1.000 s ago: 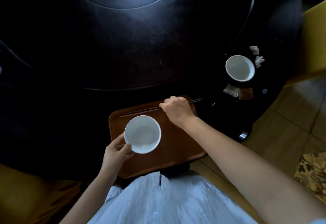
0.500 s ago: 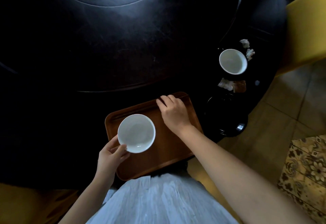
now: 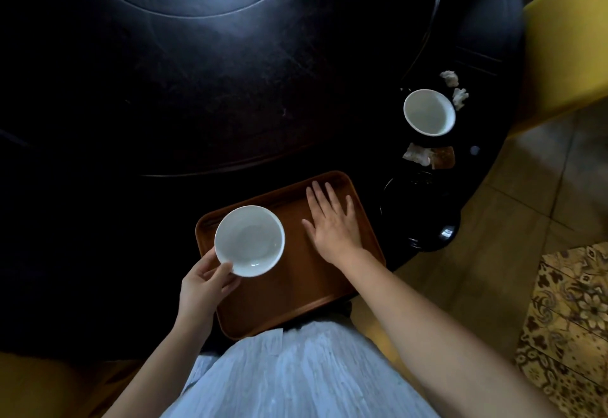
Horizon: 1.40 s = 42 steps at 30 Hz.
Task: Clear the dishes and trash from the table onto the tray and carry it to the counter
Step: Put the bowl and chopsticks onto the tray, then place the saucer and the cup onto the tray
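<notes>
A brown tray (image 3: 296, 289) lies on the near edge of the dark round table (image 3: 98, 141). My left hand (image 3: 205, 282) grips the near rim of a white bowl (image 3: 249, 240) above the tray's left half. My right hand (image 3: 332, 223) hovers flat over the tray's right half with fingers spread and nothing in it. A second white bowl (image 3: 429, 112) stands on the table at the right. Crumpled tissues (image 3: 455, 88) lie behind it, and another tissue (image 3: 417, 154) with a brown wrapper (image 3: 444, 156) lies in front. Any chopsticks along the tray's far rim are lost in shadow.
A black plate (image 3: 418, 210) sits on the table just right of the tray. A raised turntable (image 3: 197, 55) fills the table's middle. A yellow chair (image 3: 566, 48) stands at the far right, and a patterned rug (image 3: 572, 319) covers the tiled floor.
My right hand held chopsticks over the tray's far edge, lowered them there, then opened and drew back over the tray. My left hand kept the bowl.
</notes>
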Available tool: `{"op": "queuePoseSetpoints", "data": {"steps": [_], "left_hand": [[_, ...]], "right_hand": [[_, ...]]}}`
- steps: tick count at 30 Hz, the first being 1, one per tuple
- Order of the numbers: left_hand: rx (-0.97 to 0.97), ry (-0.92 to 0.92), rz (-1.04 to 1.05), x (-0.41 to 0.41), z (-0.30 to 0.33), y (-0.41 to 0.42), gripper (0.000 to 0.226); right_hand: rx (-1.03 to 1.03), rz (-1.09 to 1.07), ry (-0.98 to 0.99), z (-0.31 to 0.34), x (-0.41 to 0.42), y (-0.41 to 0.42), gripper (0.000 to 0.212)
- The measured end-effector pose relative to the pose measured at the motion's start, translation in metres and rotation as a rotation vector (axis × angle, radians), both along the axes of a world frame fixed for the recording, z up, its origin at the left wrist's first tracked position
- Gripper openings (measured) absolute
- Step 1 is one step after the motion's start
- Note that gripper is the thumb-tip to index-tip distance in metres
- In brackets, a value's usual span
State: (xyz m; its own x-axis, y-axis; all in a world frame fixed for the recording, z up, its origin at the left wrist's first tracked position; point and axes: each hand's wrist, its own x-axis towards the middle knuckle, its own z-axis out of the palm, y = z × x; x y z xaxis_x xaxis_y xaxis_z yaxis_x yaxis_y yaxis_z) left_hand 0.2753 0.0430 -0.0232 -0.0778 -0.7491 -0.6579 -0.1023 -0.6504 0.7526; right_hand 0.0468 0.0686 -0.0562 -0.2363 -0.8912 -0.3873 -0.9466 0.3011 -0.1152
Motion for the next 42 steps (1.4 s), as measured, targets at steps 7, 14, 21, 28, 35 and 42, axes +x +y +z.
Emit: {"op": "queuePoseSetpoints", "data": {"steps": [7, 14, 21, 28, 35, 42], "left_hand": [[0.003, -0.001, 0.008, -0.003, -0.002, -0.009, 0.038], [0.205, 0.000, -0.024, -0.004, 0.002, 0.014, 0.033], [0.187, -0.056, -0.406, -0.079, 0.021, 0.033, 0.019], [-0.649, -0.464, -0.840, -0.212, 0.028, 0.015, 0.035], [-0.914, -0.851, -1.101, -0.284, 0.006, 0.000, 0.065], [-0.690, -0.925, -1.161, -0.301, -0.008, 0.006, 0.054]], "right_hand": [[0.020, 0.002, 0.006, 0.001, -0.001, -0.003, 0.063], [-0.127, -0.016, -0.015, 0.015, -0.011, 0.005, 0.059], [-0.474, -0.063, -0.011, 0.037, -0.071, 0.034, 0.044], [-0.505, -0.143, 0.093, 0.056, -0.192, 0.037, 0.045], [-0.402, 0.072, 0.155, 0.054, -0.267, 0.015, 0.053], [-0.355, 0.272, 0.144, 0.041, -0.292, 0.003, 0.023]]}}
